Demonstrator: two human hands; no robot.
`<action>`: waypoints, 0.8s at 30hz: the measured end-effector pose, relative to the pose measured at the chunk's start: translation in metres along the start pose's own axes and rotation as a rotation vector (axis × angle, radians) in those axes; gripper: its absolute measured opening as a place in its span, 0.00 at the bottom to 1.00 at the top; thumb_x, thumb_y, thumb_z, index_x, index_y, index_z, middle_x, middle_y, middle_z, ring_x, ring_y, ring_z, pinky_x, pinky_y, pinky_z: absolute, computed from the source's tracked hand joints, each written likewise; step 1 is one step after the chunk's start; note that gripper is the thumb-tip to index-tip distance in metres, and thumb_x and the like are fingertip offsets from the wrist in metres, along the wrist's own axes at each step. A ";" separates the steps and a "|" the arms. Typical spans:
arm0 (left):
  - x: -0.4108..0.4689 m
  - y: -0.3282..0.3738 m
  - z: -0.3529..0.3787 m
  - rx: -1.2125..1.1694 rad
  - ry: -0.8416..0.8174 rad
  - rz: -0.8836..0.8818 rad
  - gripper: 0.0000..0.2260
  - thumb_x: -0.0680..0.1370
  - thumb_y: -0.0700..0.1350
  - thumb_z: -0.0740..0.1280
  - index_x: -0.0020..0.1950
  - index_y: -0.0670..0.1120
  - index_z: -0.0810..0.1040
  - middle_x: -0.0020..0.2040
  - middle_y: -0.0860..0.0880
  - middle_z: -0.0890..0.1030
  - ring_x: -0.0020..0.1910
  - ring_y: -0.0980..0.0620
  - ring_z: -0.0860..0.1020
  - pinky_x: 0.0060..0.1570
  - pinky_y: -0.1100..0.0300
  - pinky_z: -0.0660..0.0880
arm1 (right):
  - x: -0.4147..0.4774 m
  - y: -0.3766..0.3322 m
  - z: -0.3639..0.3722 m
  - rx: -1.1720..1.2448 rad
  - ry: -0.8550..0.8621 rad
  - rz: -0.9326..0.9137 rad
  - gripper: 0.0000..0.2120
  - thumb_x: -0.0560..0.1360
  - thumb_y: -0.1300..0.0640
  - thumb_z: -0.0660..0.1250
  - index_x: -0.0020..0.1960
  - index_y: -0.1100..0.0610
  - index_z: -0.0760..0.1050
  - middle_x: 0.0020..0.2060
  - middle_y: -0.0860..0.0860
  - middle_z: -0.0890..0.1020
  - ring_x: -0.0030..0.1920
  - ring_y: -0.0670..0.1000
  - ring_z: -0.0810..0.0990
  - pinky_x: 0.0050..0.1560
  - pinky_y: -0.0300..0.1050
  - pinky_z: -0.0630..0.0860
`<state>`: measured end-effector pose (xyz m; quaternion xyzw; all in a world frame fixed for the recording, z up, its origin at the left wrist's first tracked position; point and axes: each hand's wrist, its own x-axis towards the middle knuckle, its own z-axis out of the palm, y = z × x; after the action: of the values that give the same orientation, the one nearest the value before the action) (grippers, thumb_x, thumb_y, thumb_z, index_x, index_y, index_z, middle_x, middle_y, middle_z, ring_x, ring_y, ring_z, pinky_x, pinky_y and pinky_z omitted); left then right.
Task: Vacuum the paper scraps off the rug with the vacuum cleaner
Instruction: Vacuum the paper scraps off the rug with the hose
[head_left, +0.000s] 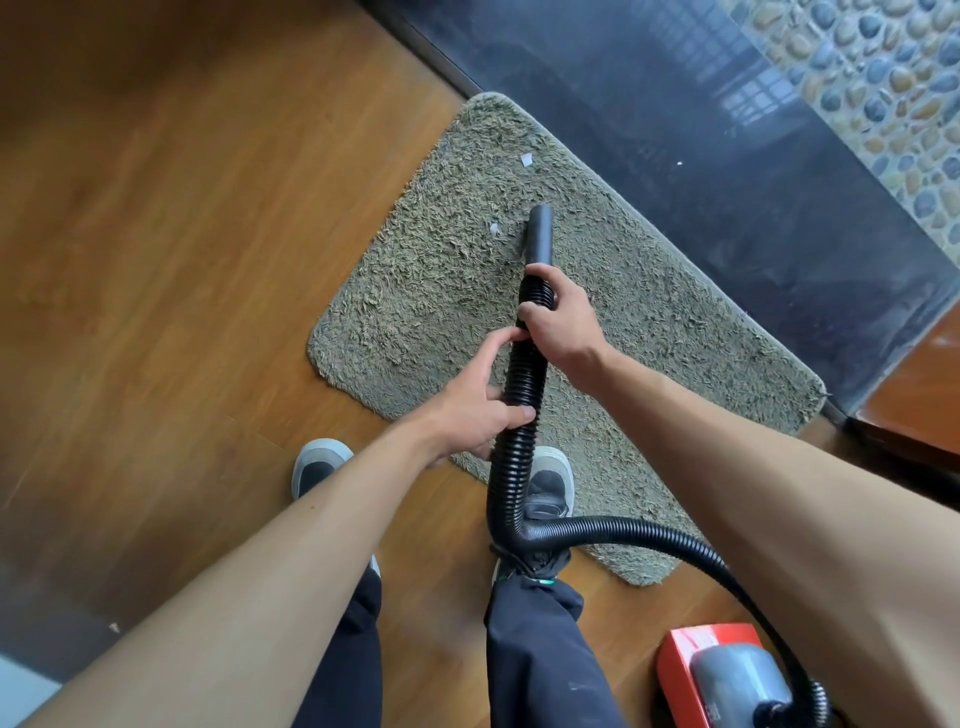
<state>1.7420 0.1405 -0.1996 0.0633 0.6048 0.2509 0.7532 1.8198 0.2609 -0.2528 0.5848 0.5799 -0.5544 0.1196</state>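
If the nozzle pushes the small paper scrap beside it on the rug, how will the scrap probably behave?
The paper scrap looks thin, so probably very light and floppy. The shaggy rug may snag it rather than let it slide. Suction from the nozzle would likely lift it easily.

Both my hands on the vacuum hose, nozzle down on the rug.

My right hand grips the black ribbed hose just behind the smooth nozzle; my left hand wraps it lower down. The nozzle points to 12 o'clock over the shaggy grey-green rug. One paper scrap lies just beside it at 9 o'clock, another farther off at 12. The red-and-grey vacuum cleaner sits on the wood floor at 5 o'clock.
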 end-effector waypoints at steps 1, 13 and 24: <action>0.002 0.002 0.002 0.004 -0.002 0.007 0.34 0.79 0.34 0.66 0.68 0.72 0.59 0.55 0.42 0.84 0.52 0.43 0.84 0.47 0.39 0.82 | 0.001 0.000 -0.003 -0.006 0.005 0.003 0.29 0.67 0.54 0.62 0.69 0.47 0.70 0.56 0.53 0.79 0.53 0.53 0.80 0.58 0.58 0.78; 0.014 0.021 -0.014 -0.047 0.020 0.036 0.37 0.79 0.33 0.66 0.73 0.69 0.54 0.53 0.41 0.83 0.49 0.46 0.85 0.39 0.46 0.82 | 0.026 -0.032 -0.008 -0.097 -0.011 -0.090 0.28 0.72 0.61 0.63 0.71 0.50 0.69 0.57 0.54 0.78 0.51 0.54 0.80 0.54 0.55 0.80; 0.028 0.045 -0.017 -0.061 0.024 0.065 0.37 0.79 0.33 0.65 0.74 0.67 0.55 0.55 0.41 0.81 0.48 0.46 0.84 0.35 0.52 0.81 | 0.048 -0.048 -0.025 -0.125 0.028 -0.088 0.26 0.73 0.61 0.63 0.70 0.47 0.70 0.56 0.52 0.76 0.48 0.51 0.79 0.47 0.48 0.82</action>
<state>1.7167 0.1890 -0.2105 0.0569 0.6036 0.2941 0.7389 1.7797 0.3209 -0.2582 0.5578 0.6403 -0.5135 0.1232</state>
